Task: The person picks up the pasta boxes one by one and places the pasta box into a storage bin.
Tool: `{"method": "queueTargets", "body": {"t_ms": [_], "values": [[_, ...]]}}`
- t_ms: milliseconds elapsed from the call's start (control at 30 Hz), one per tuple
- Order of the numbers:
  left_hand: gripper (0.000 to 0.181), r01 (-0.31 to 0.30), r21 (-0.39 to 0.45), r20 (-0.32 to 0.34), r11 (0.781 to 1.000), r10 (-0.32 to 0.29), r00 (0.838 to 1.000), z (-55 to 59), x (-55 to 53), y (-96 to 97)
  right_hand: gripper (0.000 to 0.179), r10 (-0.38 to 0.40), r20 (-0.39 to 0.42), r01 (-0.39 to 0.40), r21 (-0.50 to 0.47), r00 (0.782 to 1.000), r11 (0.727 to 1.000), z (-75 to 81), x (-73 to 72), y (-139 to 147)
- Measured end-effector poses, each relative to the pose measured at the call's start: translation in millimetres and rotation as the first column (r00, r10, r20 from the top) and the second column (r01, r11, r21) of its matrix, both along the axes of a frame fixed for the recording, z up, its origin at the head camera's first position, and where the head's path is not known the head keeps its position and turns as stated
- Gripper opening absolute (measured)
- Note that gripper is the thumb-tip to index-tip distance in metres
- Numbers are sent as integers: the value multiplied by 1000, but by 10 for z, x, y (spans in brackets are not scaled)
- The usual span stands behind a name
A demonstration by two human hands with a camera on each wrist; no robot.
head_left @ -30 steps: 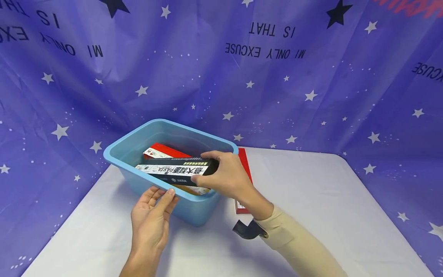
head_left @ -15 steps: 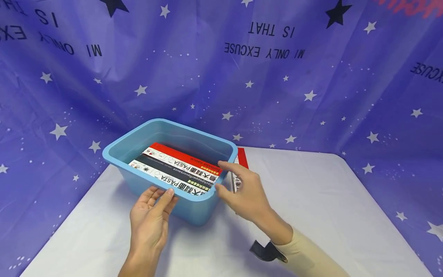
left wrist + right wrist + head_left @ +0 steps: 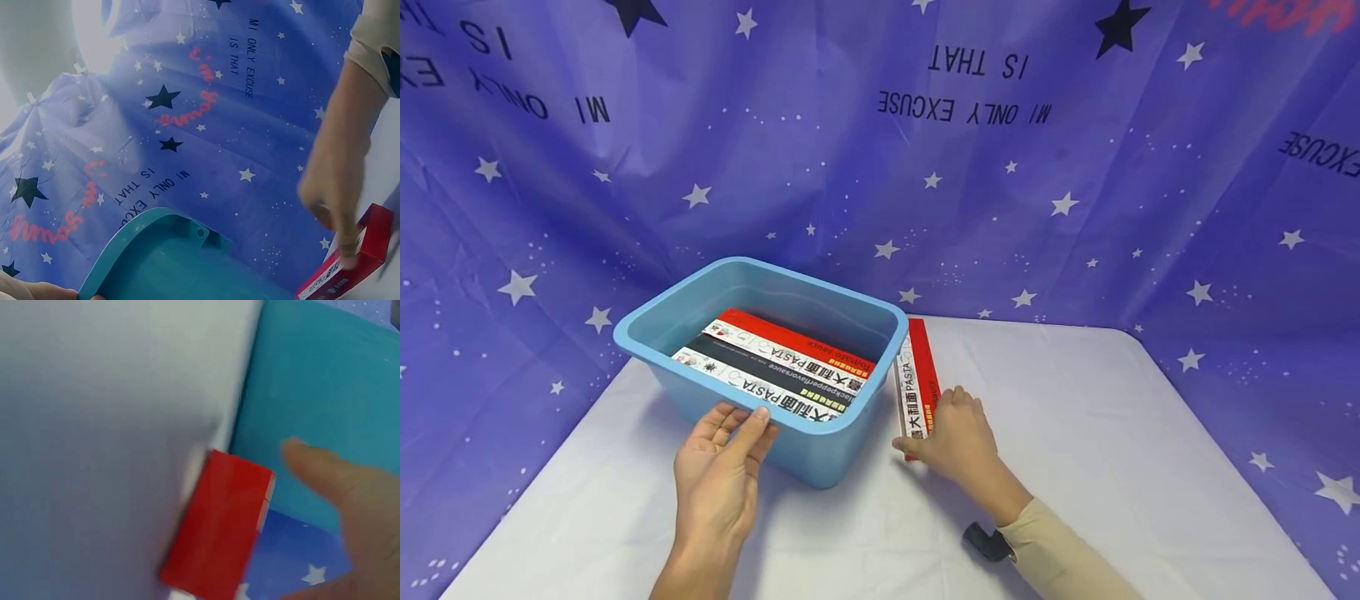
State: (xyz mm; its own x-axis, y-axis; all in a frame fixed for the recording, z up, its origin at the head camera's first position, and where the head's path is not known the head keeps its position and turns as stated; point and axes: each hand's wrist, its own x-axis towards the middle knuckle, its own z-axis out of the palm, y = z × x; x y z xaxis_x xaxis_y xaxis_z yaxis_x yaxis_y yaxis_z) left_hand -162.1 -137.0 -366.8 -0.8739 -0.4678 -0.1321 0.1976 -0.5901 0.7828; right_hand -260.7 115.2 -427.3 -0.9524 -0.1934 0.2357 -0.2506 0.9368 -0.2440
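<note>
My left hand (image 3: 718,483) pinches the near rim of a light blue plastic bin (image 3: 820,462), thumb on top and fingers beneath. Inside the bin lie a red tomato-sauce pasta box (image 3: 790,337) and a black pepper-flavour pasta box (image 3: 760,367), side by side. Another red and white pasta box (image 3: 925,367) lies on the table just right of the bin. Around its near end my right hand (image 3: 962,446) is spread, thumb on the left and fingers on the right. In the right wrist view, the thumb (image 3: 325,475) shows apart from the red box end (image 3: 219,525).
A white cloth covers the table (image 3: 1075,467). Behind and at both sides hangs a purple curtain (image 3: 985,208) with stars and lettering. A black strap (image 3: 988,542) sticks out at the right sleeve (image 3: 1067,554).
The right hand let go of the black pasta box, which dropped flat into the bin, then moved right and down to the red box on the table. The left hand stays on the rim.
</note>
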Motion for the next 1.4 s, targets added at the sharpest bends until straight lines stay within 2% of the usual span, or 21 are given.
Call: {"method": "queueTargets", "body": {"t_ms": [100, 167, 300, 433, 633, 700, 833, 900, 1067, 1167, 1300, 1333, 1367, 1400], "values": [[37, 1, 10, -1, 1000, -1, 1000, -16, 2, 3, 55, -53, 102, 48, 46, 993, 998, -76, 7, 34], [38, 6, 12, -1, 1000, -6, 1000, -25, 5, 7, 44, -76, 144, 71, 41, 987, 997, -78, 22, 86], [39, 10, 14, 2, 1000, -10, 1000, -37, 12, 11, 40, -95, 202, 93, 20, 975, 995, -31, 64, 273], [39, 8, 11, 6, 1000, -8, 1000, -35, 12, 7, 47, -87, 261, 111, -80, 961, 991, -16, 136, 530], [37, 24, -16, 0, 1000, -24, 1000, 0, -7, -2, 79, -65, 250, 130, -252, 966, 959, 49, 338, 987], [36, 24, -17, 1, 1000, -24, 1000, 12, -16, -8, 78, -65, 248, 150, -339, 967, 929, 127, 418, 1145], [36, 18, -7, 0, 1000, -18, 1000, 23, -23, -30, 67, -44, 225, 161, -537, 973, 828, 332, 569, 1434], [36, 11, 2, 2, 1000, -11, 1000, 23, -22, -38, 61, -46, 200, 159, -598, 979, 785, 435, 640, 1572], [38, 12, 19, -4, 1000, -12, 1000, 19, -21, -43, 57, -138, 162, 209, -608, 977, 766, 669, 793, 1907], [36, 14, 17, -8, 1000, -14, 1000, 20, -19, -40, 60, -187, 184, 261, -612, 965, 746, 811, 848, 2056], [36, 8, 19, -11, 1000, -8, 1000, 15, -17, -39, 64, -242, 169, 293, -643, 955, 707, 1048, 863, 2115], [35, 6, 19, -13, 1000, -6, 1000, 13, -16, -38, 64, -242, 150, 278, -681, 959, 678, 1108, 853, 2102], [36, 7, 15, -12, 1000, -7, 1000, 10, -13, -38, 64, -224, 120, 239, -735, 967, 635, 1165, 836, 2077], [35, 4, 17, -13, 1000, -4, 1000, 9, -12, -38, 64, -202, 91, 194, -790, 975, 581, 1229, 817, 2040]]}}
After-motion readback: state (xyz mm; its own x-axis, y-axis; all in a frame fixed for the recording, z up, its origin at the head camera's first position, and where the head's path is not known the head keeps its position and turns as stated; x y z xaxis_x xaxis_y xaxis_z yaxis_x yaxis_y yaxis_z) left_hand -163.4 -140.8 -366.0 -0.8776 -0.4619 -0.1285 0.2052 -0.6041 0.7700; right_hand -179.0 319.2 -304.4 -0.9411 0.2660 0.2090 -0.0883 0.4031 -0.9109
